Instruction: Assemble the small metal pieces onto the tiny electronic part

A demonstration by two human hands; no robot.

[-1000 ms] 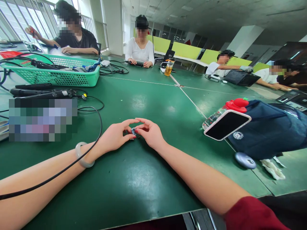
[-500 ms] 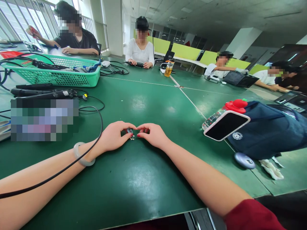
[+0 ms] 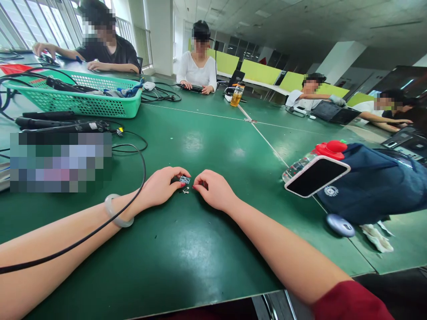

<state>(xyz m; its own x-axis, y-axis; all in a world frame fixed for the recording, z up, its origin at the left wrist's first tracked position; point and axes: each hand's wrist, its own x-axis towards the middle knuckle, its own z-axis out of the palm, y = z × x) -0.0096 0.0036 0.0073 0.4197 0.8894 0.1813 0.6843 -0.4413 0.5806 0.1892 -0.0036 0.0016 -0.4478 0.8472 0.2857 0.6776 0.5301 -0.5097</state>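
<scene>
My left hand (image 3: 163,184) is closed in a pinch, with a small dark-and-white circuit board (image 3: 184,179) between thumb and fingers. A bangle circles that wrist. Just to the right, my right hand (image 3: 213,189) has thumb and index finger curled together; whatever lies between them, if anything, is too small to make out. On the green table, right below the board and between the two hands, lie some tiny pale pieces (image 3: 186,190). A black cable (image 3: 100,229) crosses over my left forearm.
Left: a green basket (image 3: 100,109) with tools and cables, black devices (image 3: 66,126) before it. Right: a phone (image 3: 318,176) leaning on a red-capped bottle, a navy bag (image 3: 376,178), a purple oval case (image 3: 340,225), crumpled tissue (image 3: 376,238). Several people sit around the table.
My right hand has drawn slightly right, opening a gap between the hands. More of the circuit board shows in my left fingers, and the small pale pieces are easier to see.
</scene>
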